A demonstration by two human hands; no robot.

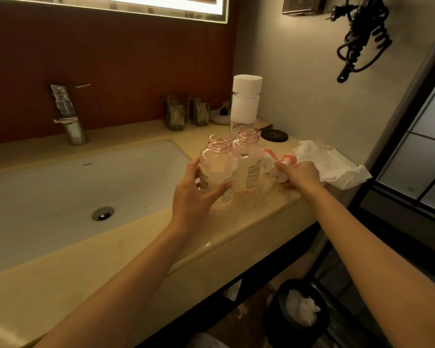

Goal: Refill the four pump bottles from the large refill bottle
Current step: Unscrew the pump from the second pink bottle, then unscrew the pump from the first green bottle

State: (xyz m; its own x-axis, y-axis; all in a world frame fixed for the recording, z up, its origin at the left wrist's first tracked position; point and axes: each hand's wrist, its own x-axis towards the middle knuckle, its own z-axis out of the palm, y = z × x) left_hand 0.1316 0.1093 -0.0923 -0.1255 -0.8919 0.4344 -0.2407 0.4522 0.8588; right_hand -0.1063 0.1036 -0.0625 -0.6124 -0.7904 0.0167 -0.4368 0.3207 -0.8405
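While the left hand (199, 194) wraps its fingers round the nearer open pump bottle (217, 169) at frame centre, seemingly to steady it, the right hand (300, 174) grips a pump head (288, 160) on the counter just right of it, probably for recapping. The capped refill bottle (245, 104) stands behind.

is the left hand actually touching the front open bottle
Touching. The head view shows the left hand with thumb and fingers curled round the front pump bottle, with no gap between them.
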